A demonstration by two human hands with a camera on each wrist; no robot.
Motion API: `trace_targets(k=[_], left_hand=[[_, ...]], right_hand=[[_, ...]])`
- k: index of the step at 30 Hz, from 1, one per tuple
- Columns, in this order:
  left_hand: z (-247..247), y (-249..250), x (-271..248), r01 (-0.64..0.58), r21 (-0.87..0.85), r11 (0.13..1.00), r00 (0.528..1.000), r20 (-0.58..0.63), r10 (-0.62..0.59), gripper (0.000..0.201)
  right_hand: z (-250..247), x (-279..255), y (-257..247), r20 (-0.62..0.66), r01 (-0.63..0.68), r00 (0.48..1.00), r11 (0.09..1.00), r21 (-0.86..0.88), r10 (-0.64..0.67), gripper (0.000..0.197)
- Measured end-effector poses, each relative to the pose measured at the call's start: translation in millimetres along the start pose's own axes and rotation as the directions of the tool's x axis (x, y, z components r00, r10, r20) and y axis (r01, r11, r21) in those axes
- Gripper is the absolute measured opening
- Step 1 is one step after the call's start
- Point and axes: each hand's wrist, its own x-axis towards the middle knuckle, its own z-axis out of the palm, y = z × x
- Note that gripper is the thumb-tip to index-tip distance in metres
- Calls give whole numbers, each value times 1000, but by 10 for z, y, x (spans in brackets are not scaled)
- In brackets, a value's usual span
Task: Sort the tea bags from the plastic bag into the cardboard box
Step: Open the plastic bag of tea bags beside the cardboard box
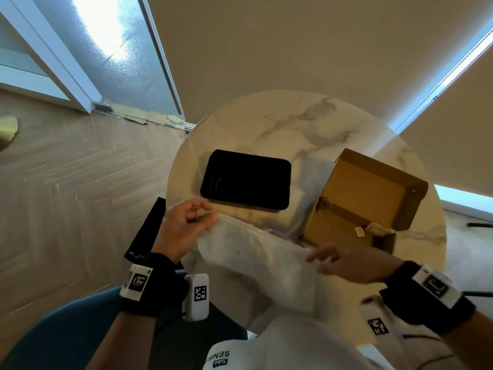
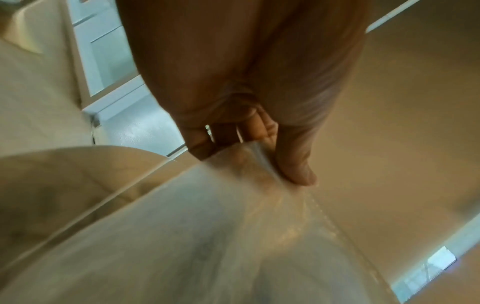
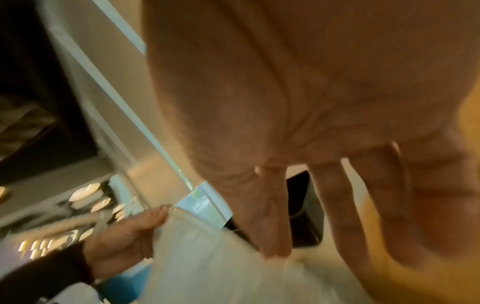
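Note:
A cloudy white plastic bag [image 1: 256, 260] is held up over the near edge of the round marble table [image 1: 280, 124]. My left hand [image 1: 210, 214] pinches the bag's upper left corner; in the left wrist view the thumb and fingers [image 2: 293, 160] clamp the bag's rim [image 2: 207, 236]. My right hand [image 1: 317, 260] reaches the bag's right end with fingers [image 3: 337, 205] straight, its thumb touching the plastic [image 3: 207, 257]. The open brown cardboard box [image 1: 360, 193] stands just beyond that hand, with a pale tea bag [image 1: 378, 228] lying inside. What the bag holds is hidden.
A black tablet [image 1: 245, 180] lies flat on the table left of the box. A black flat item [image 1: 149, 231] hangs off the table's left edge. A teal chair [image 1: 66, 329] is below me, wooden floor to the left.

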Motion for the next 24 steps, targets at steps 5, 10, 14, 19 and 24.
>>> trace_targets(k=[5,10,14,19,24], left_hand=[[1,-24,-187,-17,92,996,997,-69,23,18],[33,-60,-266,-62,160,985,981,-172,90,14],[33,-97,-258,-68,190,980,970,-219,109,10],[54,-94,-224,-8,96,995,981,-191,27,9],[-7,-82,-129,-10,64,998,983,-183,22,14]], right_hand=[[-140,524,-344,-472,95,877,995,-25,-95,29],[-161,1292,-589,-407,-144,913,909,-390,-30,20],[-392,1661,-623,-456,-190,890,893,-407,-19,16],[-820,1916,-596,-538,-230,843,900,-371,-6,26],[-988,1898,-558,-621,-79,783,987,-139,-25,21]])
